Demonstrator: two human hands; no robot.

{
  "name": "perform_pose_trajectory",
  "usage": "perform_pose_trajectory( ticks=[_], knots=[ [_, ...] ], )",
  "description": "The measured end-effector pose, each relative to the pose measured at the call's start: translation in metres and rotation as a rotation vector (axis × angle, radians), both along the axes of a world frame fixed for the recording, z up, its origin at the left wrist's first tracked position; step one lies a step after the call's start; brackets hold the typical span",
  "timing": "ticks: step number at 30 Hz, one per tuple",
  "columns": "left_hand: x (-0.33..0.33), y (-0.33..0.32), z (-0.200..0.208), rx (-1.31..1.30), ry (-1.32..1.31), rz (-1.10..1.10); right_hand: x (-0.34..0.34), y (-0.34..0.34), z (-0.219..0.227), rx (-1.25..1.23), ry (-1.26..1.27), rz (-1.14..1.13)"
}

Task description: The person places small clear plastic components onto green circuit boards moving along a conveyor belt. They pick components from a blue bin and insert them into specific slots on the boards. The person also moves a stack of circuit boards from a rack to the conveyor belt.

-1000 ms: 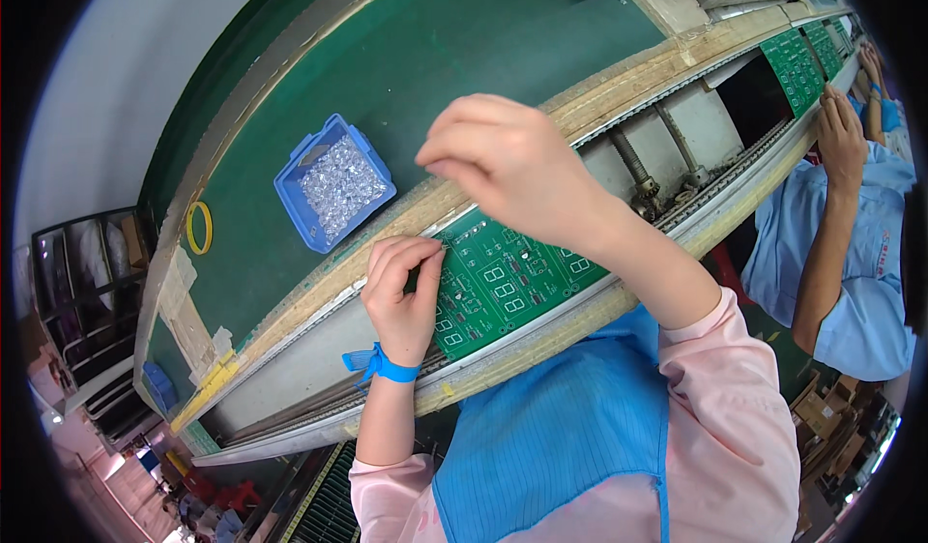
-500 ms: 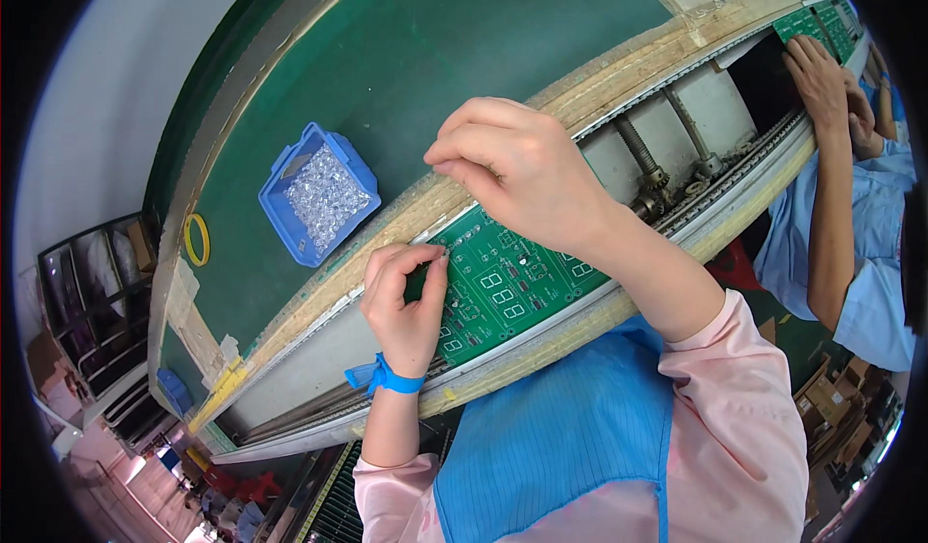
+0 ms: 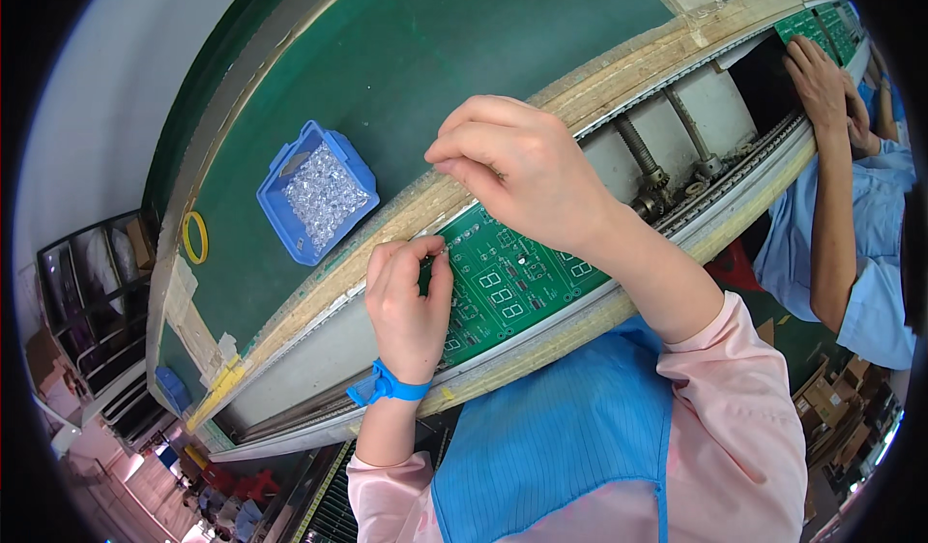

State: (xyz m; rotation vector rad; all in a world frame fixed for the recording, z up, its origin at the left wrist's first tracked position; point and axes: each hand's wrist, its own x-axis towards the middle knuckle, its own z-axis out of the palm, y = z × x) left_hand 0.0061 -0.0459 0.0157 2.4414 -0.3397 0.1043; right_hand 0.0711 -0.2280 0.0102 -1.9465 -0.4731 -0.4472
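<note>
Before me a green circuit board [image 3: 507, 287] with white printed digit outlines and small parts lies across the conveyor rails. At its left end is my left hand [image 3: 411, 287], thumb and fingertips pinched together close to the board's upper left corner; what is between them is too small to make out. My right hand [image 3: 522, 161] hovers over the far edge of the board, fingers curled and the fingertips pressed together. Whatever it may hold is hidden. To the left of it, a blue bin [image 3: 319, 195] of small clear parts sits on the green bench.
A wooden ledge [image 3: 387, 229] runs between bench and conveyor. A yellow tape ring [image 3: 195, 237] lies beyond the bin. Right of the board, a gap shows threaded shafts [image 3: 643, 156]. A co-worker's hand [image 3: 817, 79] is by another green board [image 3: 807, 29] at far right.
My left hand has shifted slightly right and up, its fingers closing further at the board's corner. My right hand has stayed almost still.
</note>
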Motion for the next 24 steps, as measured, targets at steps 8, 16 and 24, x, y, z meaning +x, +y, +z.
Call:
perform_pose_trajectory(
  ticks=[8,16,24],
  knots=[
    [0.011,-0.007,0.019,0.197,-0.031,-0.189,-0.001,0.001,0.002,-0.019,0.046,0.021],
    [0.014,-0.012,0.025,0.214,0.067,-0.117,0.0,0.0,0.003,0.013,0.068,0.014],
    [0.004,0.018,0.036,0.304,0.086,-0.067,0.004,-0.01,0.01,0.383,0.353,-0.071]
  ],
)
